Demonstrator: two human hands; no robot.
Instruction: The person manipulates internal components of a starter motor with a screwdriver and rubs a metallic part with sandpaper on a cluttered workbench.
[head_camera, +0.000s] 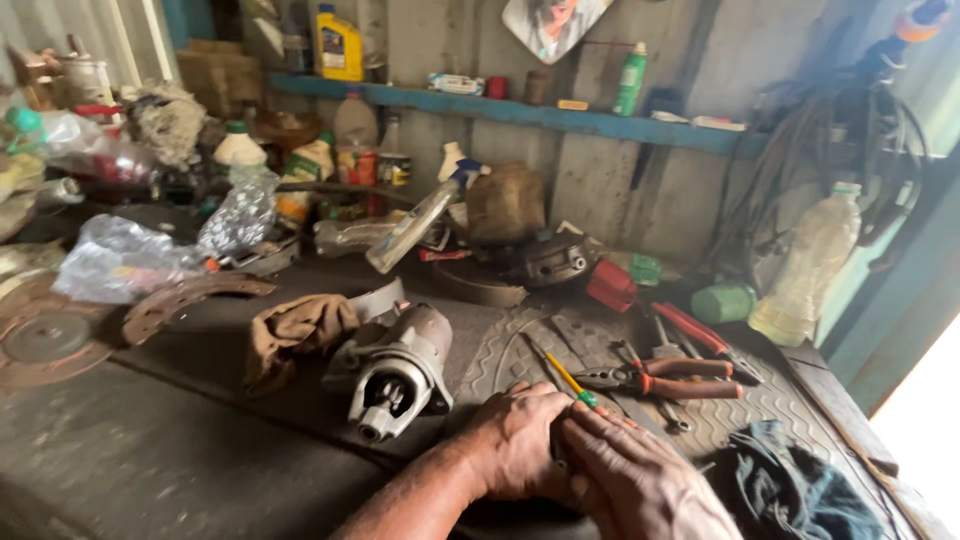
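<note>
My left hand (510, 440) and my right hand (630, 480) are pressed together low in the view on a dark rubber mat (790, 400). Both close around a small object that is hidden between the fingers. A thin screwdriver (563, 376) with a yellow-and-green handle lies just beyond my fingertips; whether a finger touches it I cannot tell. A grey starter motor (400, 375) lies on the bench just left of my left hand, its open nose facing me.
Red-handled pliers (665, 380) and other hand tools lie on the mat to the right. A brown rag (295, 330), a dark blue cloth (790, 490), rusty brake parts (180, 300), plastic bottles (810, 265) and clutter crowd the bench. A blue shelf (520, 112) runs along the back wall.
</note>
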